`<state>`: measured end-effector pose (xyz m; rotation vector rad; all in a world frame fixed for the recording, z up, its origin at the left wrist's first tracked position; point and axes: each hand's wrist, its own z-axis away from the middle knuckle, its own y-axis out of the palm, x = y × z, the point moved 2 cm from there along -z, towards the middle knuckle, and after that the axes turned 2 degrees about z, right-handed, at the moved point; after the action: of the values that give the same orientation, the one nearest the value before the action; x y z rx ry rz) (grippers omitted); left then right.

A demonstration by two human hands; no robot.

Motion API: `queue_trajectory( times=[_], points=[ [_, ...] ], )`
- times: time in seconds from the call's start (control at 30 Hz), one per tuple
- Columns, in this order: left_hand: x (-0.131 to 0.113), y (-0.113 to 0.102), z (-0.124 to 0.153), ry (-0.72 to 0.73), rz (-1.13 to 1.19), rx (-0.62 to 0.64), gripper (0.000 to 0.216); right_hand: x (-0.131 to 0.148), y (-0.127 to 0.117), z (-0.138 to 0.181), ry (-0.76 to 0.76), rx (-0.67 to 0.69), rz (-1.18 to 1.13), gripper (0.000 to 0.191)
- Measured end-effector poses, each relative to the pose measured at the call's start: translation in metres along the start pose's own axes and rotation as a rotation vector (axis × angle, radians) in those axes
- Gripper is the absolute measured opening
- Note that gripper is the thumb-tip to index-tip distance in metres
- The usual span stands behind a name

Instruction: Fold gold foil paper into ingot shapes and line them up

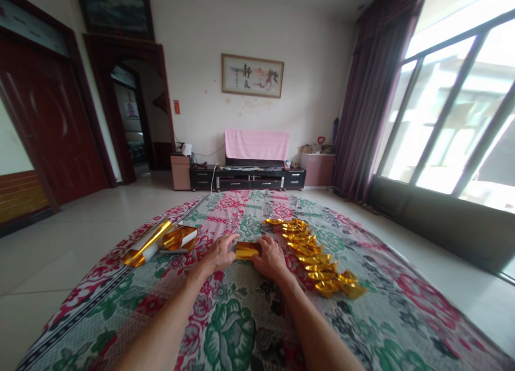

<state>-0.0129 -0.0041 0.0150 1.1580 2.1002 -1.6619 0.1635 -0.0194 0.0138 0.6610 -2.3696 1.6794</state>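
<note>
A small folded piece of gold foil paper (246, 250) lies on a flowered cloth (241, 317) spread on the floor. My left hand (219, 253) presses on its left end with fingers curled over it. My right hand (270, 257) grips its right end, fingers bent. To the right runs a row of several folded gold foil pieces (314, 256), from near my right hand out toward the far side. At the left lie a stack of flat gold foil sheets and curled foil (161, 241).
The cloth lies on a pale tiled floor. A dark low cabinet (249, 178) with a pink cloth over it stands at the far wall. Tall windows with purple curtains are on the right, dark wooden doors on the left.
</note>
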Motion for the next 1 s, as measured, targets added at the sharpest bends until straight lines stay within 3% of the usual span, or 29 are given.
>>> queue_trajectory(
  times=[0.33,0.57,0.8,1.0],
  points=[
    [-0.007,-0.004,0.005,0.004,0.008,-0.004,0.064,-0.003,-0.001,0.002,-0.055,-0.135,-0.148,0.026],
    [-0.01,0.002,0.001,-0.028,0.196,-0.046,0.066,-0.005,-0.005,0.0,-0.004,-0.173,-0.355,0.037],
    [-0.021,-0.003,0.0,-0.158,0.521,-0.116,0.058,-0.008,-0.004,-0.003,0.059,-0.264,-0.6,0.04],
    [-0.02,0.002,-0.002,-0.139,0.598,-0.133,0.063,-0.012,0.003,-0.005,0.076,-0.254,-0.787,0.051]
  ],
)
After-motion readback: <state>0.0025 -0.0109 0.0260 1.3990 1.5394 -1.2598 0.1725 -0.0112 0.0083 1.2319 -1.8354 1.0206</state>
